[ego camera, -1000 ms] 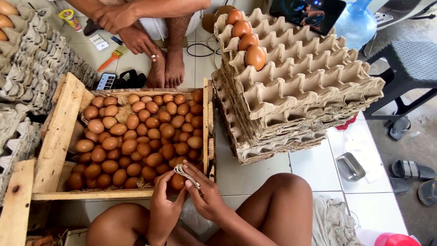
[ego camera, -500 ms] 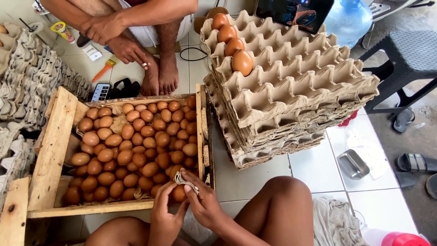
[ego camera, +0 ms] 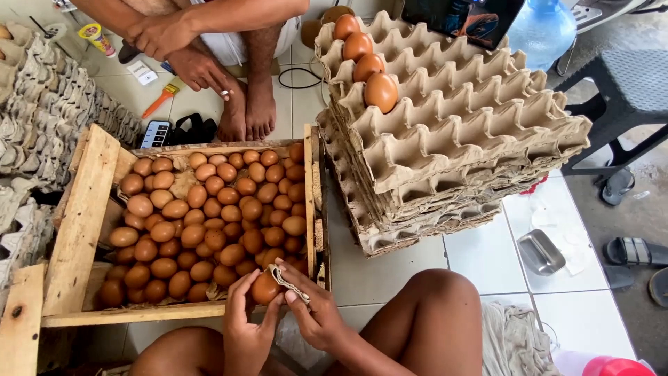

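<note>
Vs 0.5 s ago: both hands w/ egg sit a bit higher over the crate's near corner; cam shifted, egg now plainly shown. White tiled floor, wooden crate full of brown eggs, stack of pulp trays to the right, another person seated opposite. Left hand grip clamped on egg; right hand grip pinches cloth against it.
</note>
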